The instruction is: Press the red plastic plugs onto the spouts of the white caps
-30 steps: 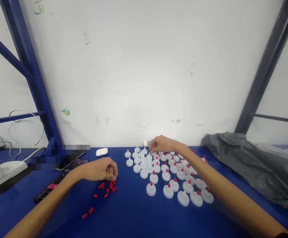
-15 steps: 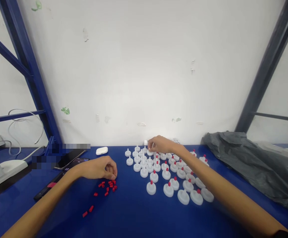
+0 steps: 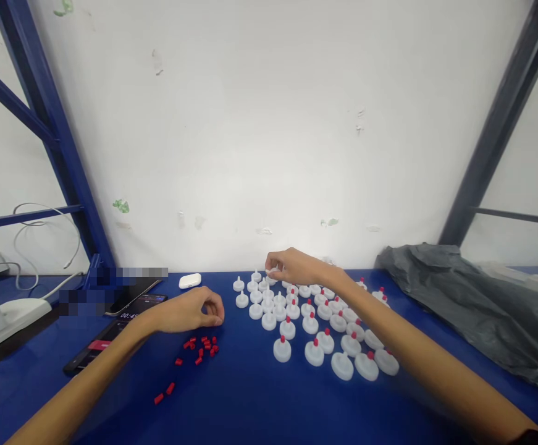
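Observation:
My left hand (image 3: pixel 197 311) hovers just above and behind a loose scatter of small red caps (image 3: pixel 207 347), its thumb and fingers pinched together. What it pinches, if anything, is hidden. At the back of a large group of white nozzle lids (image 3: pixel 282 350), my right hand (image 3: pixel 296 267) has its fingers closed on a white nozzle lid (image 3: pixel 274 271), mostly covered by the fingers. Many lids at the front and right wear a red cap on the spout, while those at the back left have bare spouts.
A white earbud case (image 3: pixel 189 281) lies near the wall. Two phones (image 3: pixel 106 339) rest at the left, beside a white power strip (image 3: pixel 25 309) with cables. A dark grey plastic bag (image 3: pixel 454 303) covers the right side of the blue table (image 3: pixel 250 402).
My left hand has risen slightly and shifted right, off the red caps. My right hand has moved a little left and up, with a white nozzle lid at its fingertips.

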A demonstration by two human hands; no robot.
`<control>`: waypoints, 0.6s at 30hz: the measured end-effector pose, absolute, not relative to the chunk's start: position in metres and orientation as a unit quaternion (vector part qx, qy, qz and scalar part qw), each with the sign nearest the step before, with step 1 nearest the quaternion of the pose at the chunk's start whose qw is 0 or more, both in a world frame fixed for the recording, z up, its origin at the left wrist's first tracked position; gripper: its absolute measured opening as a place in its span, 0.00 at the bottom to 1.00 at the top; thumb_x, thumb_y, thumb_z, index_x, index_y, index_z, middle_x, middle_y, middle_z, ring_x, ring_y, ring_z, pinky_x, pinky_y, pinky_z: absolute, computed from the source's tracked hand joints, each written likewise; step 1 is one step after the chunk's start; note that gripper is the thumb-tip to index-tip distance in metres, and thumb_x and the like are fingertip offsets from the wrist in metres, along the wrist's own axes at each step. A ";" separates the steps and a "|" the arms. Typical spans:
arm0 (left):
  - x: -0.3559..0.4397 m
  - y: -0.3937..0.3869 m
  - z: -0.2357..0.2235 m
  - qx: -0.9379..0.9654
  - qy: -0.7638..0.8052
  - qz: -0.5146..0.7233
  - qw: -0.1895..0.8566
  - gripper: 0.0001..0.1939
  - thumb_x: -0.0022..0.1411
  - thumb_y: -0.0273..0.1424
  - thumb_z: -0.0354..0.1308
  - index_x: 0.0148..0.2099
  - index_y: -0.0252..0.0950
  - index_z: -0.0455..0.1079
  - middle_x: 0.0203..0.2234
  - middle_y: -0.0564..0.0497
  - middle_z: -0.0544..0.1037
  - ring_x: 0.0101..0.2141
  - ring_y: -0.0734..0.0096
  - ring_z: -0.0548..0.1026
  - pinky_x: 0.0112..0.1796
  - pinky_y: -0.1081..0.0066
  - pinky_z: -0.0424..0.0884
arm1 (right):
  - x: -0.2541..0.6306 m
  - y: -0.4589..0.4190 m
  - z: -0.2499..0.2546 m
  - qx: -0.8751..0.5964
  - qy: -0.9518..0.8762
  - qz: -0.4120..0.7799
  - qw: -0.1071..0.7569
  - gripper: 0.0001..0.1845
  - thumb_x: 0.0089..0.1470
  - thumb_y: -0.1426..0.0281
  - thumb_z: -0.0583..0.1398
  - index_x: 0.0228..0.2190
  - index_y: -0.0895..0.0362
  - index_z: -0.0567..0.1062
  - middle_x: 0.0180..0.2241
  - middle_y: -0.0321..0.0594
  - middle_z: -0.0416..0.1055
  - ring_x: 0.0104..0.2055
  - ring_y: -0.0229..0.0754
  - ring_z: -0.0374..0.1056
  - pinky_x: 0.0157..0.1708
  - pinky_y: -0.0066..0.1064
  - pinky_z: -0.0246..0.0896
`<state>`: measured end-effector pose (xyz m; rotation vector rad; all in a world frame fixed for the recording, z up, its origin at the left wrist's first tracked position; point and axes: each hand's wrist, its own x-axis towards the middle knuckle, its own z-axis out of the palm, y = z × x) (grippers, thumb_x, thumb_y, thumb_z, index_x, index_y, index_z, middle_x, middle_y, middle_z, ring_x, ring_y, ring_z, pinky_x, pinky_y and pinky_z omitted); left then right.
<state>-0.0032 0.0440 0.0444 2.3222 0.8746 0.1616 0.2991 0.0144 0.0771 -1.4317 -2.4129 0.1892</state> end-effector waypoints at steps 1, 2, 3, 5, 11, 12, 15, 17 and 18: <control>-0.001 0.043 0.045 0.883 0.335 0.083 0.318 0.11 0.60 0.39 0.61 0.36 0.37 0.78 0.30 0.50 0.82 0.33 0.65 0.78 0.34 0.72 0.71 | 0.294 0.012 0.078 -0.493 -0.852 0.069 0.160 0.11 0.61 0.62 0.60 0.43 0.54 0.74 0.40 0.43 0.78 0.40 0.45 0.73 0.35 0.31 0.62; 0.001 0.043 0.045 0.881 0.337 0.105 0.315 0.12 0.62 0.40 0.60 0.38 0.37 0.77 0.32 0.49 0.82 0.34 0.64 0.78 0.35 0.72 0.72 | 0.289 0.009 0.079 -0.483 -0.859 0.072 0.155 0.13 0.61 0.60 0.61 0.45 0.54 0.73 0.40 0.42 0.78 0.39 0.44 0.73 0.35 0.30 0.62; 0.004 0.042 0.045 0.879 0.340 0.130 0.309 0.13 0.63 0.41 0.58 0.40 0.36 0.76 0.34 0.49 0.82 0.36 0.64 0.78 0.37 0.71 0.72 | 0.284 0.006 0.079 -0.473 -0.865 0.074 0.150 0.16 0.61 0.58 0.61 0.46 0.53 0.72 0.40 0.42 0.78 0.39 0.43 0.73 0.34 0.30 0.61; 0.010 0.040 0.045 0.872 0.346 0.185 0.291 0.15 0.64 0.41 0.57 0.44 0.36 0.76 0.37 0.48 0.82 0.38 0.63 0.78 0.39 0.69 0.71 | 0.274 0.002 0.078 -0.457 -0.875 0.073 0.140 0.21 0.59 0.54 0.63 0.48 0.53 0.71 0.40 0.42 0.78 0.37 0.43 0.72 0.32 0.29 0.60; 0.023 0.029 0.042 0.868 0.347 0.260 0.241 0.17 0.65 0.43 0.57 0.45 0.38 0.80 0.40 0.49 0.83 0.34 0.63 0.76 0.35 0.68 0.69 | 0.252 -0.006 0.072 -0.412 -0.903 0.000 0.124 0.23 0.59 0.52 0.63 0.46 0.55 0.71 0.37 0.42 0.78 0.36 0.45 0.71 0.31 0.30 0.55; 0.024 0.028 0.041 0.869 0.343 0.263 0.242 0.16 0.65 0.43 0.57 0.44 0.39 0.80 0.40 0.49 0.83 0.35 0.63 0.76 0.35 0.68 0.69 | 0.250 -0.006 0.071 -0.406 -0.905 -0.014 0.123 0.22 0.60 0.52 0.63 0.46 0.55 0.71 0.37 0.41 0.78 0.36 0.45 0.72 0.31 0.30 0.55; 0.027 0.024 0.039 0.866 0.333 0.271 0.254 0.16 0.65 0.42 0.58 0.43 0.39 0.81 0.40 0.49 0.83 0.36 0.62 0.76 0.35 0.69 0.69 | 0.246 -0.008 0.070 -0.405 -0.905 -0.040 0.121 0.20 0.58 0.55 0.65 0.44 0.55 0.72 0.36 0.41 0.78 0.37 0.45 0.72 0.30 0.30 0.53; 0.028 0.023 0.038 0.862 0.340 0.274 0.257 0.15 0.65 0.42 0.58 0.42 0.39 0.81 0.38 0.49 0.84 0.33 0.64 0.76 0.33 0.70 0.68 | 0.245 -0.009 0.070 -0.410 -0.903 -0.046 0.121 0.18 0.57 0.58 0.66 0.43 0.56 0.72 0.36 0.41 0.78 0.37 0.45 0.72 0.30 0.30 0.52; 0.029 0.023 0.038 0.860 0.344 0.276 0.256 0.15 0.65 0.42 0.58 0.42 0.39 0.81 0.36 0.50 0.84 0.31 0.65 0.75 0.31 0.70 0.67 | 0.245 -0.009 0.070 -0.413 -0.901 -0.047 0.123 0.17 0.57 0.59 0.66 0.43 0.56 0.73 0.36 0.41 0.78 0.37 0.46 0.72 0.30 0.30 0.52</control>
